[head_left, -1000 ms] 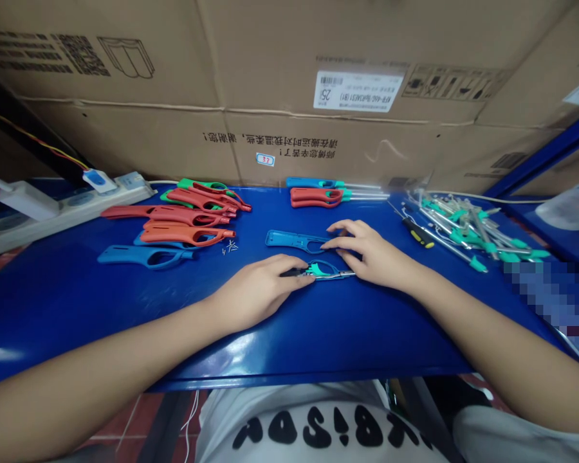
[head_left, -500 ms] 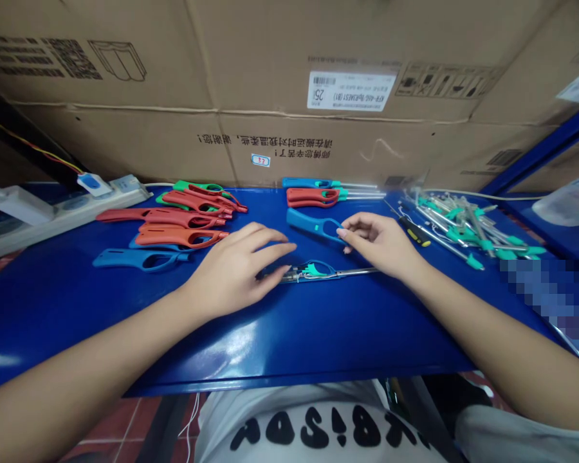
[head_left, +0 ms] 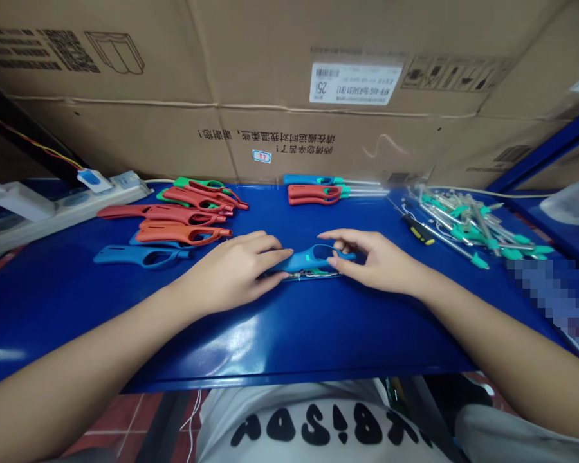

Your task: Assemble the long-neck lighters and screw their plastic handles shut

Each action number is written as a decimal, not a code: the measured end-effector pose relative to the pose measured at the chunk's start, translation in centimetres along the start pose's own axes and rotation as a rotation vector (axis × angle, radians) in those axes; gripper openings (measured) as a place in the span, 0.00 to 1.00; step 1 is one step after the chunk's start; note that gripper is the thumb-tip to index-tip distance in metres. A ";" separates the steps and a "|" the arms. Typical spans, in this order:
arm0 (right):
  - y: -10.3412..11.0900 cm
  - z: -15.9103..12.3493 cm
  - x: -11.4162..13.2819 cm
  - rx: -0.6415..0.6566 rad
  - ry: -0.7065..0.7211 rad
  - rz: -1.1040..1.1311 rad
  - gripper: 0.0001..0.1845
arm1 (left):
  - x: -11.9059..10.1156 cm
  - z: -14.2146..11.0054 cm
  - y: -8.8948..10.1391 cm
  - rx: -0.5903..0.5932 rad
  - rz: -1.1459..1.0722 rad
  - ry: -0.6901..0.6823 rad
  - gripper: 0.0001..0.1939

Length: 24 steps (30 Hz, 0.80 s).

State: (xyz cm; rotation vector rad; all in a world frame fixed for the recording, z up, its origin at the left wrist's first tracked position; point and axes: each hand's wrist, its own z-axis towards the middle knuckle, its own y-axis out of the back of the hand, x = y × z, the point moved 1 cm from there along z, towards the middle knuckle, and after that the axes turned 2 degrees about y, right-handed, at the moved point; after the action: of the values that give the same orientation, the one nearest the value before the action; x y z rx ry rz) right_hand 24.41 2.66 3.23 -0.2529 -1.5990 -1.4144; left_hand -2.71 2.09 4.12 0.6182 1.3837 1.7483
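Note:
In front of me a blue lighter shell half point(head_left: 299, 260), with a looped trigger guard, is held over the opened lighter point(head_left: 313, 275). Metal parts, white wire and a bit of green trigger show along the opened lighter's near edge; the rest is covered. My left hand point(head_left: 236, 270) is closed round the left ends of the pieces, thumb on the near side and fingers on the far side. With thumb and fingers, my right hand point(head_left: 383, 262) pinches the shell half by its narrow nozzle end.
Red, orange, green and blue lighter shells point(head_left: 188, 212) lie at left, beside a power strip point(head_left: 77, 215). Lighters with metal tubes point(head_left: 313, 194) lie at the back. A heap of green-tipped tubes point(head_left: 468, 225) and a screwdriver point(head_left: 417, 229) are at right. A cardboard wall point(head_left: 270, 122) stands behind.
My right hand has lifted the loose blue shell half, turned it over and brought it down onto the opened lighter. My left hand let go briefly, then closed on the left end.

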 end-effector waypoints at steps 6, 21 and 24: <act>-0.1 -0.1 0.4 0.079 0.218 -0.236 0.18 | -0.1 0.0 0.1 0.084 -0.079 0.025 0.16; -0.8 0.2 -0.4 0.151 0.239 -0.313 0.17 | -0.2 0.1 -0.1 0.160 -0.070 0.043 0.16; -0.8 0.2 -0.5 0.148 0.243 -0.324 0.17 | -0.1 0.1 -0.1 0.169 -0.070 0.053 0.16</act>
State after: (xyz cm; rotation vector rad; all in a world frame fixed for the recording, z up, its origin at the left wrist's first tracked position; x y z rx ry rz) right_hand 23.98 2.81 2.33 0.2678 -1.5791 -1.4929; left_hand -2.60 2.05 4.09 0.6104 1.5829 1.6133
